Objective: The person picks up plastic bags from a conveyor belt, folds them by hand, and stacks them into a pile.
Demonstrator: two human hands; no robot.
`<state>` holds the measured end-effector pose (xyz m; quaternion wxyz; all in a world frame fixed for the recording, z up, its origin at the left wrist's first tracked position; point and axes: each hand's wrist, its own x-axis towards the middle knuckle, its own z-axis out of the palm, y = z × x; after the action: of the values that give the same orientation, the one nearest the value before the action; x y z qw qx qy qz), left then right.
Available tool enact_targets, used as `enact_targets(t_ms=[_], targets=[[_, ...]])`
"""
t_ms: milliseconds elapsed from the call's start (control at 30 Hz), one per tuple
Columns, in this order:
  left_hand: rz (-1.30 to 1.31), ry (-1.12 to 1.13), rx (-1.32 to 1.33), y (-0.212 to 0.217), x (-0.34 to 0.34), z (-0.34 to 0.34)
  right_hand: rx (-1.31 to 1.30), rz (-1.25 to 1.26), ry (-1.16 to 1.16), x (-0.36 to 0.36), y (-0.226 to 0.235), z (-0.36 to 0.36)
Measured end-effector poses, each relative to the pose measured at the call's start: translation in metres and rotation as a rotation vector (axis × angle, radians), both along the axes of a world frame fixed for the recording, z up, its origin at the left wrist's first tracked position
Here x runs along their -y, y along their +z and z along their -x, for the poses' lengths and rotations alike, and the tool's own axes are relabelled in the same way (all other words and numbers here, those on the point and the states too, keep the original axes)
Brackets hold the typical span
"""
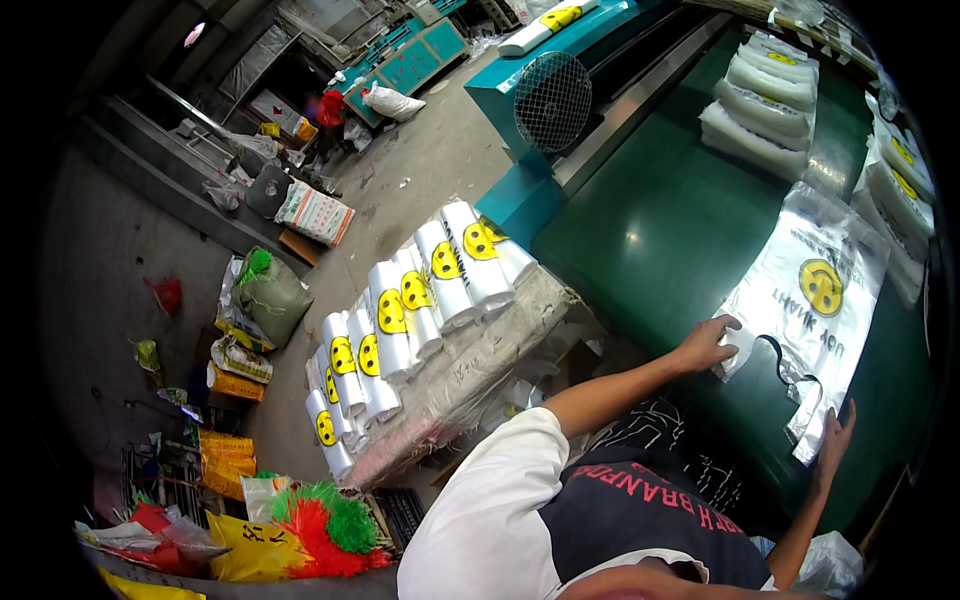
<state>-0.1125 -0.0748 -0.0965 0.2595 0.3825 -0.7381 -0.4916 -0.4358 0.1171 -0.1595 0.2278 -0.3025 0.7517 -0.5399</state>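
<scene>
A flat stack of clear plastic carrier bags (785, 285), printed with a yellow smiling face, lies on the green table at the right. Its cut-out handle end points toward me. My left hand (708, 343) is closed on the corner of the left handle, fingers bent round the edge. Against the outer edge of the right handle rests my right hand (835, 443), its thumb and fingers stretched out and apart. A dark curved gap (785, 365) shows between the two handles.
More bag stacks (765, 100) lie along the far side of the green table (620, 220). Left of it, rolled bags (400, 290) cover a wrapped bale (460, 375). A teal machine with a fan guard (552, 102) stands beyond. Sacks (270, 300) and coloured plastic bundles (320, 525) crowd the floor.
</scene>
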Motion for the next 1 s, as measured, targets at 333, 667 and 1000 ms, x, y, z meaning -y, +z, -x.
enact_targets(t_ms=[333,667,1000], targets=[[0.002,0.0,-0.002,-0.006,0.002,-0.004,-0.006,0.023,-0.018,-0.001,-0.008,0.004],[0.042,0.009,-0.04,-0.011,0.003,-0.005,-0.003,0.029,-0.021,-0.001,0.006,-0.011],[-0.01,-0.012,-0.055,0.007,0.008,0.006,0.0,0.022,-0.02,0.0,0.011,-0.011]])
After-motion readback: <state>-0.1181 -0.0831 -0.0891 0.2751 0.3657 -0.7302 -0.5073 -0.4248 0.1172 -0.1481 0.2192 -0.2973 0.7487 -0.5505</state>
